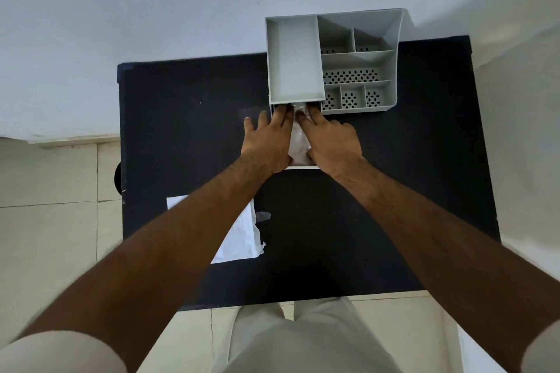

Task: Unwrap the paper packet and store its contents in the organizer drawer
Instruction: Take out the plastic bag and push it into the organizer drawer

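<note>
A grey desk organizer (391,70) stands at the far right of a black table (188,136). Its drawer (303,166) is pulled out toward me below the organizer's left tray. A pale, clear-wrapped item (298,142) lies inside the drawer. My left hand (266,139) and my right hand (330,139) lie flat over the drawer, fingers spread and pointing into its opening, pressing on the item from both sides. The unfolded white paper wrapper (242,239) lies on the table nearer me, partly under my left forearm, with a bit of clear tape (263,216) at its edge.
The organizer has several perforated compartments (351,76) on its right side and one deep plain tray (295,60) on the left. A pale wall is behind the table; tiled floor shows to the left and below. My light trousers are at the bottom.
</note>
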